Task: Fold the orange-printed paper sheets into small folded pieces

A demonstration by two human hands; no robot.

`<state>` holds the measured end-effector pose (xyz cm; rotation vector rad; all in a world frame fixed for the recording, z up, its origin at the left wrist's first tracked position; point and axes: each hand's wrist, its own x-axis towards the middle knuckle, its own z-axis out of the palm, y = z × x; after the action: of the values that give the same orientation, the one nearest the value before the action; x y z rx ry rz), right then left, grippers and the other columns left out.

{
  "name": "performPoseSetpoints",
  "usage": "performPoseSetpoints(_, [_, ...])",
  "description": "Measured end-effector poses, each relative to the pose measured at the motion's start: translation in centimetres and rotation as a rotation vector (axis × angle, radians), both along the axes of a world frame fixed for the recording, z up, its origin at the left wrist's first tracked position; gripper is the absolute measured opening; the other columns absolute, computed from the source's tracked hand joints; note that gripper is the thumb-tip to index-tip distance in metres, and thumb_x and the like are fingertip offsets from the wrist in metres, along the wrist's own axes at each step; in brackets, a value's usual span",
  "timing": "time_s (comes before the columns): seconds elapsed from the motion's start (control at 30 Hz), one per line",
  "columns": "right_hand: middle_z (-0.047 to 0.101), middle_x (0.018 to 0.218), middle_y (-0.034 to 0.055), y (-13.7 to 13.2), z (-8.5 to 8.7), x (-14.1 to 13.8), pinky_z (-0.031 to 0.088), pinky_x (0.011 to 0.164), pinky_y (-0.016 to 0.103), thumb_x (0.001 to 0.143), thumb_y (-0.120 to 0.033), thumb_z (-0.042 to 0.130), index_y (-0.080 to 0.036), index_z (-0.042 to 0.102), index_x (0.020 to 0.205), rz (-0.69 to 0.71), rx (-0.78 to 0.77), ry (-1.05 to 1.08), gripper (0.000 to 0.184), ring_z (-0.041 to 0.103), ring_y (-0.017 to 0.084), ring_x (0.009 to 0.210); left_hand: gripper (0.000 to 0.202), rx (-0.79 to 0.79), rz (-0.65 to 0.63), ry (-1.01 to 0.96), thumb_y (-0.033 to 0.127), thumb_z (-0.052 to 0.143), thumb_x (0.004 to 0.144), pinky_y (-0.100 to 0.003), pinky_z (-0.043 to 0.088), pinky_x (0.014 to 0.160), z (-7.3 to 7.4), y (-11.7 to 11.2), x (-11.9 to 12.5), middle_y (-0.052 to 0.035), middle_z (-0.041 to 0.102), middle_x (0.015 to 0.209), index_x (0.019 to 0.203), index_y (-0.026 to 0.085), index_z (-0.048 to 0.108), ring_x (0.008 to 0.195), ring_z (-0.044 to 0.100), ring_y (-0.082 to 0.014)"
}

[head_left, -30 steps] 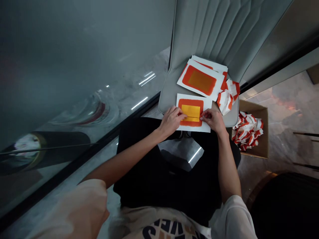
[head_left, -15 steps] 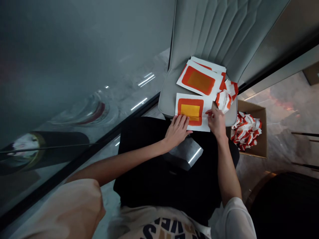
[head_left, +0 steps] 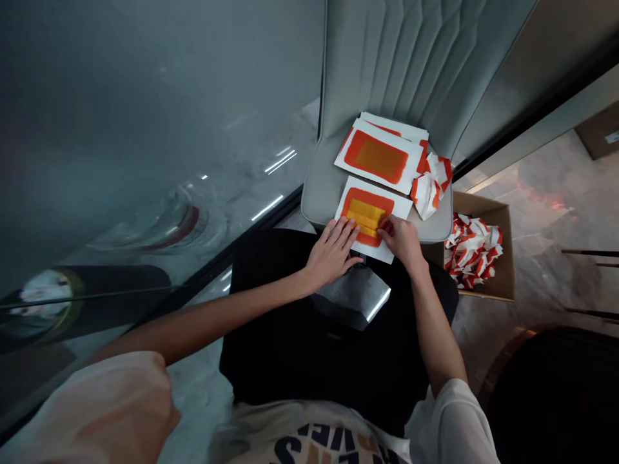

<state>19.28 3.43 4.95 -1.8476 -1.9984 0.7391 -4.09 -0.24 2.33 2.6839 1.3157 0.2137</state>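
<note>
A white sheet printed with an orange border lies tilted at the front of the grey chair seat. A yellow rectangular patch sits inside the border. My left hand rests with spread fingers on the sheet's lower left edge. My right hand has its fingertips on the patch's right end. Behind them lies a stack of similar sheets. Crumpled red-and-white paper sits to their right, beyond my right hand.
A cardboard box full of crumpled red-and-white paper stands on the floor right of the seat. A shiny grey pouch lies on my black-clothed lap. A tall glass panel runs along the left.
The front sheet has turned clockwise and come nearer my hands. My right hand has moved left from the sheet's right side onto the yellow patch.
</note>
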Motion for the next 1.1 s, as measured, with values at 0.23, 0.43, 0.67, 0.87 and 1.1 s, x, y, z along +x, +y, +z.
performPoseSetpoints(0.23, [0.062,0.129,0.0173,3.4,2.2,-1.5,0.046,0.103,0.052,0.091,-0.032,0.070,-0.019,0.064,0.122,0.003,0.289,-0.195,0.034,0.054,0.036,0.123,0.069,-0.006,-0.022,0.026,0.023,0.053,0.101,-0.057,0.029,0.126,-0.6,0.2,0.1,-0.0245,0.028,0.169,0.165,0.008,0.029,0.158,0.025,-0.0404])
performPoseSetpoints(0.43, [0.072,0.108,0.0124,9.4,2.4,-0.2,0.053,0.091,0.042,0.085,-0.036,0.079,-0.018,0.069,0.113,0.032,-0.090,-0.169,0.035,0.066,0.028,0.098,0.065,0.036,-0.036,-0.011,0.009,0.048,0.097,-0.059,0.038,0.119,-1.0,1.0,0.3,-0.0236,0.044,0.161,0.161,0.017,0.042,0.153,0.036,-0.0394])
performPoseSetpoints(0.67, [0.078,0.093,0.0074,7.7,0.8,3.0,0.058,0.084,0.038,0.076,-0.039,0.083,-0.019,0.076,0.094,-0.112,-0.297,0.333,0.029,0.071,0.026,0.091,0.061,0.124,-0.113,0.041,0.010,0.051,0.092,-0.055,0.035,0.120,0.5,1.7,0.4,-0.0281,0.052,0.146,0.152,0.001,0.049,0.142,0.046,-0.0402])
performPoseSetpoints(0.87, [0.079,0.088,0.0033,0.4,-1.8,1.7,0.062,0.078,0.039,0.068,-0.043,0.086,-0.023,0.067,0.096,-0.511,-0.318,0.962,0.040,0.076,0.027,0.086,0.063,-0.065,-0.286,0.016,0.014,0.056,0.089,-0.046,0.042,0.112,2.5,4.4,-1.0,-0.0227,0.053,0.142,0.151,0.005,0.049,0.135,0.049,-0.0345])
performPoseSetpoints(1.1, [0.078,0.088,0.0001,-7.4,-3.9,-4.0,0.063,0.077,0.036,0.068,-0.041,0.086,-0.024,0.056,0.094,-0.841,-0.144,1.302,0.043,0.074,0.021,0.078,0.111,-0.455,-0.470,0.019,0.071,0.070,0.076,-0.050,0.022,0.127,3.4,7.6,-3.3,-0.0211,0.027,0.168,0.163,0.014,0.032,0.158,0.020,-0.0370])
